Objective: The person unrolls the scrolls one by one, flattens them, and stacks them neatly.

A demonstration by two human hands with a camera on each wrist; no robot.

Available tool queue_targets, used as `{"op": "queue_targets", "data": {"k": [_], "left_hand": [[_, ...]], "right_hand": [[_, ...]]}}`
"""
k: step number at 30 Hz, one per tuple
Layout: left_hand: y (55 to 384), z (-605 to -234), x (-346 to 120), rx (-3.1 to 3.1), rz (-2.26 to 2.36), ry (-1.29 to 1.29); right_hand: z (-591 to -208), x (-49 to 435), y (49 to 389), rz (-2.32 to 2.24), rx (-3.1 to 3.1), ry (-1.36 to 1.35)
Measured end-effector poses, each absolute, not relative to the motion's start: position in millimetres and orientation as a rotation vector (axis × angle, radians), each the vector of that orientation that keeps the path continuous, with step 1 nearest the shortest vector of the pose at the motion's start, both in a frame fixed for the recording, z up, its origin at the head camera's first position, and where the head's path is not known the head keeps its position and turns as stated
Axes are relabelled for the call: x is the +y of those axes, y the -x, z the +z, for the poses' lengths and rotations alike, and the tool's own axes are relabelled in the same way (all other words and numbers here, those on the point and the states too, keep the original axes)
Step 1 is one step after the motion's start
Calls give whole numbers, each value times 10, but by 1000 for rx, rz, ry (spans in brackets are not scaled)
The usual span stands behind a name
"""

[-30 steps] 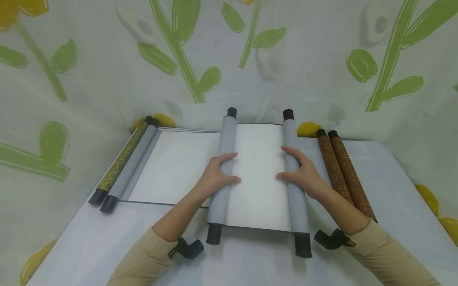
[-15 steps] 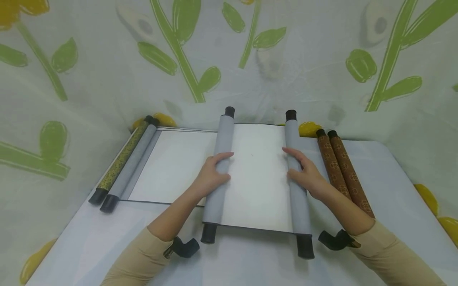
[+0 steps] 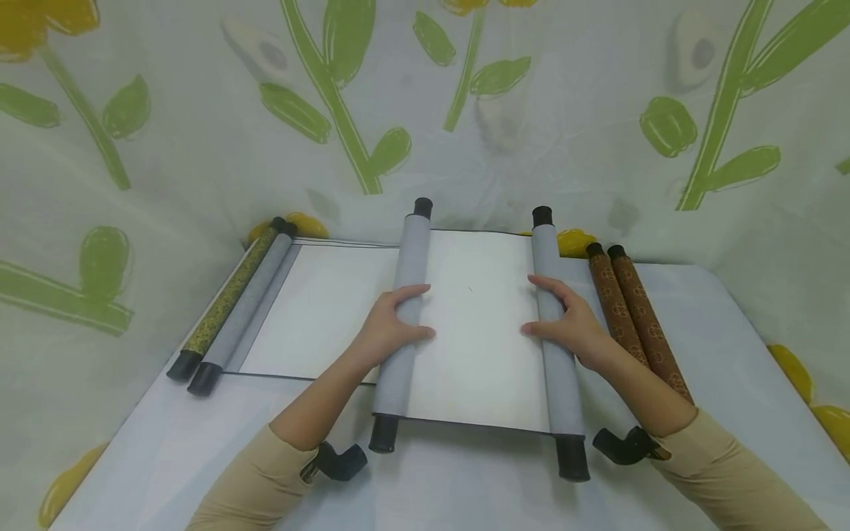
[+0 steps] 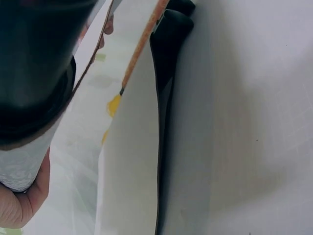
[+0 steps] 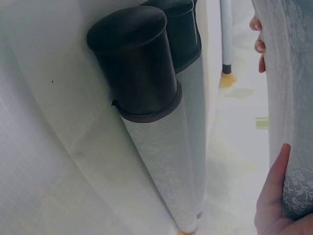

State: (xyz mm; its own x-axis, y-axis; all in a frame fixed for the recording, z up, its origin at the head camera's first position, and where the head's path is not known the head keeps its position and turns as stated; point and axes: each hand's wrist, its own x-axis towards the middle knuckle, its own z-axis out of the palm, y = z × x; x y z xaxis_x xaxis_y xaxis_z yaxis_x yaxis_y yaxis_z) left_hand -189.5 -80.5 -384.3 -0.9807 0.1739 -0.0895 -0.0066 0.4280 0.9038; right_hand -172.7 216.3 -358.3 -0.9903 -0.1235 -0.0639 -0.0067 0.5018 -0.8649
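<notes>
In the head view a scroll [image 3: 477, 332] with grey rolls and black end caps stands partly unrolled, white paper showing between the rolls. My left hand [image 3: 388, 324] grips its left roll [image 3: 398, 383], thumb and a finger reaching over the paper's edge. My right hand [image 3: 578, 328] holds the right roll [image 3: 564, 398] the same way. In the left wrist view my left hand [image 4: 24, 200] lies round the roll beneath a large dark cap [image 4: 39, 63]. My right hand [image 5: 276, 205] holds patterned grey fabric [image 5: 298, 98] in the right wrist view. Most other fingers are hidden behind the rolls.
Another white-papered scroll [image 3: 319, 310] lies spread behind my left arm, with a grey roll [image 3: 246, 302] and a yellow-green roll [image 3: 229, 291] at its left end. Two brown patterned rolls [image 3: 620, 310] [image 3: 651, 324] lie right. A leaf-printed sheet [image 3: 531, 147] hangs behind the pale table [image 3: 451, 487].
The two rolls have moved apart, the left one leftward and the right one slightly rightward. More white paper shows between them. My right thumb drew back, then returned over the paper.
</notes>
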Motion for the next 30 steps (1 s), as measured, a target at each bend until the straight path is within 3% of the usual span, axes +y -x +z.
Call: {"op": "queue_targets", "data": {"k": [30], "left_hand": [[1879, -3854, -906, 2573, 1516, -119]], "right_hand": [[-3575, 2268, 1712, -1527, 2604, 105]]}}
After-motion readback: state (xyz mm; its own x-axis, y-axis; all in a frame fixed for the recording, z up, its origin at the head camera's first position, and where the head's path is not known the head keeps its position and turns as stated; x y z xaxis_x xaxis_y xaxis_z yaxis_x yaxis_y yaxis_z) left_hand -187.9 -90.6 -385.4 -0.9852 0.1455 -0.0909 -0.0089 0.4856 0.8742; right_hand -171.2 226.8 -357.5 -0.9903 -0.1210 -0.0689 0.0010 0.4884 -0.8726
